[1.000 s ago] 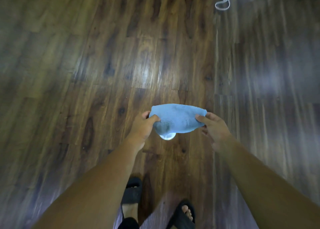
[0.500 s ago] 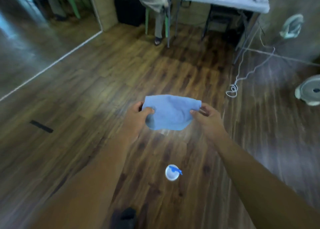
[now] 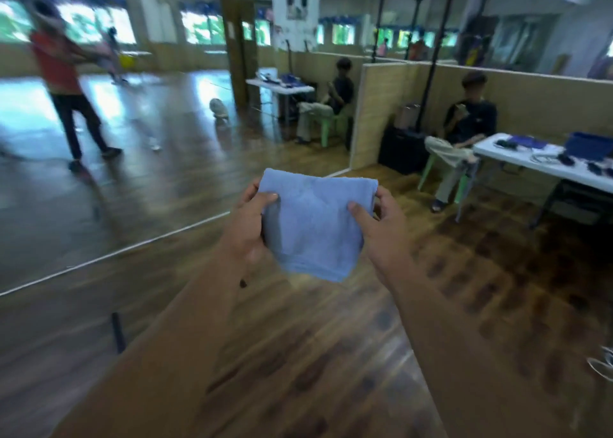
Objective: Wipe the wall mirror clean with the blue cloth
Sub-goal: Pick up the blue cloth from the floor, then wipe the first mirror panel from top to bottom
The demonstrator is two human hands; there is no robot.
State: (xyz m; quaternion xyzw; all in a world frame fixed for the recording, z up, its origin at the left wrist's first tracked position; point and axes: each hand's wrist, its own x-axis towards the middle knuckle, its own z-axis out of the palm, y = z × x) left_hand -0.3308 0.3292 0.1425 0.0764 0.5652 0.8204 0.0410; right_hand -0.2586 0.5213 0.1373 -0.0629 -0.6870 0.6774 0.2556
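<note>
A folded blue cloth (image 3: 315,225) hangs in front of me at chest height. My left hand (image 3: 248,228) grips its left edge, thumb on the front. Its right edge is pinched by my right hand (image 3: 381,235), thumb laid across the front. The wall mirror (image 3: 149,122) fills the left and upper middle of the view, running down to a pale strip at floor level. It reflects the wooden floor, windows and a person in a red top. The cloth is well short of the glass.
A wooden floor (image 3: 331,354) spreads below. A seated person (image 3: 464,139) on a green chair is at the right, beside a white folding table (image 3: 547,168) with dark items. A partition wall (image 3: 381,105) ends the mirror. White cable (image 3: 602,364) lies at the right edge.
The view has swung up from the floor to the mirror and room. Both hands kept hold of the cloth, now raised higher. The small white cup on the floor has left the view.
</note>
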